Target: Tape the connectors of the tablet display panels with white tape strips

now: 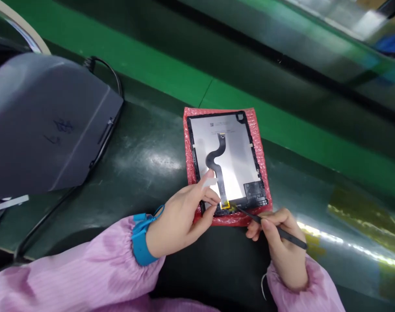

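Nearest: two pink sleeves [103, 260]. A blue wristband [143, 245] sits on the left wrist.

Left hand [181, 216]: at about 8 o'clock from the panel's middle, fingers partly curled, thumb and fingertips close together beside the flat cable. Cannot tell whether they pinch anything. A small white strip [209, 182] shows at the index finger; how it is held is unclear.

Right hand [283, 258]: between 4 and 5 o'clock from the panel's middle, pinching a slender black tool [290, 237] between thumb and fingers. Tool axis runs 4 to 10 o'clock.

Key relation: the cable's yellow-edged end [225, 205] lies between the hands, at 2 o'clock from the left and 10 o'clock from the right. Left fingertips are nearer, just beside it; the right side reaches it by the tool tip only, near its 3 to 4 o'clock edge. Contact cannot be told.

Flat black cable [212, 161]: long axis roughly 6 to 12 o'clock, S-bend midway, along the silver-backed panel [239, 149]. Panel rests on red bubble wrap [255, 136], on the dark worktop [152, 160].

Farther, toward 10 o'clock: a large grey device [48, 125].
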`<state>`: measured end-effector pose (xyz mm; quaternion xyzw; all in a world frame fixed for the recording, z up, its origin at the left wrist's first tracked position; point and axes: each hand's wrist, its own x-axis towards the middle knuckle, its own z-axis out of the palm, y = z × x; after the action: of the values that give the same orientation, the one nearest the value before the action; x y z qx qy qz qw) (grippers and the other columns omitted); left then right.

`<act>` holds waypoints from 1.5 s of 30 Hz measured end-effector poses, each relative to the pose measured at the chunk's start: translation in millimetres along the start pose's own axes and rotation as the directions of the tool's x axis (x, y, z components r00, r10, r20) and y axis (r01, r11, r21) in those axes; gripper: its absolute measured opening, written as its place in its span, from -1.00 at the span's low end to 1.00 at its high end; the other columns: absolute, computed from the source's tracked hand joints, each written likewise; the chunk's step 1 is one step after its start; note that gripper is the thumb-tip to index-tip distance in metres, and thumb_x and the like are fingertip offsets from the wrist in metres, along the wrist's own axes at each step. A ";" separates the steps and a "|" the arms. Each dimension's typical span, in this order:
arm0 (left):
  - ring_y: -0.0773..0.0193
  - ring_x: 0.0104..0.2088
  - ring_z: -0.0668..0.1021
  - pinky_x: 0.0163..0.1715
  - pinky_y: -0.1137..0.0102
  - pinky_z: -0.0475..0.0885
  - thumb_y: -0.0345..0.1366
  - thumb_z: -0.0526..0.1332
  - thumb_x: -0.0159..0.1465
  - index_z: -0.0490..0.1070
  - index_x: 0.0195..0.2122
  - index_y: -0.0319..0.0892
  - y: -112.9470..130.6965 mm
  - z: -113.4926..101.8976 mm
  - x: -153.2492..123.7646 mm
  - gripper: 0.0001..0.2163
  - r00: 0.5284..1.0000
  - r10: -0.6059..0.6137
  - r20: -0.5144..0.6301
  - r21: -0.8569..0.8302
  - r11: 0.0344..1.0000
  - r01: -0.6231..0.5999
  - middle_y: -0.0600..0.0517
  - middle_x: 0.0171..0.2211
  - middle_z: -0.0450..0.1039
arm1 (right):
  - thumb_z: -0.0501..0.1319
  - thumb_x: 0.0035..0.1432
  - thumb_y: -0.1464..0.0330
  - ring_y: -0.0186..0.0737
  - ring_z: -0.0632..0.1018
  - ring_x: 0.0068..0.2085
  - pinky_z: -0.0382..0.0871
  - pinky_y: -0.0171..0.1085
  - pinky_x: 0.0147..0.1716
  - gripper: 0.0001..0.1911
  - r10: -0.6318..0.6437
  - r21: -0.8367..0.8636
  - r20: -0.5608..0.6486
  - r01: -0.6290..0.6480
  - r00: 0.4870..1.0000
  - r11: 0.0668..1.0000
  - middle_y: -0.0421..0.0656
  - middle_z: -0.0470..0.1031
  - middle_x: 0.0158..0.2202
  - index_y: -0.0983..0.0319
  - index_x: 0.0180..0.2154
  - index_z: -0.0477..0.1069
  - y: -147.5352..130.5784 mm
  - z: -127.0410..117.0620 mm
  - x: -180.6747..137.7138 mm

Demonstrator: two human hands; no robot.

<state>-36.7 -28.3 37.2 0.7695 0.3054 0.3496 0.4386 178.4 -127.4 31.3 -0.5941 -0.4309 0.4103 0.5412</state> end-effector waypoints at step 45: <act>0.30 -0.23 0.66 0.03 0.24 0.56 -0.54 0.09 0.35 0.12 0.31 -0.10 2.9 -3.8 1.7 -0.49 0.991 -0.118 0.058 0.010 0.993 0.118 0.02 -0.12 0.56 | 0.28 0.27 0.51 -0.20 0.68 -0.44 0.61 -0.32 -0.53 -0.87 0.042 -0.018 0.072 -0.041 0.996 0.999 -0.20 0.64 -0.38 0.17 -0.21 0.42 -2.8 -3.5 -5.1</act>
<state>-38.3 -26.5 41.7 0.7615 0.3385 0.2994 0.4647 180.0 -133.1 34.5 -0.5922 -0.4413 0.4392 0.5116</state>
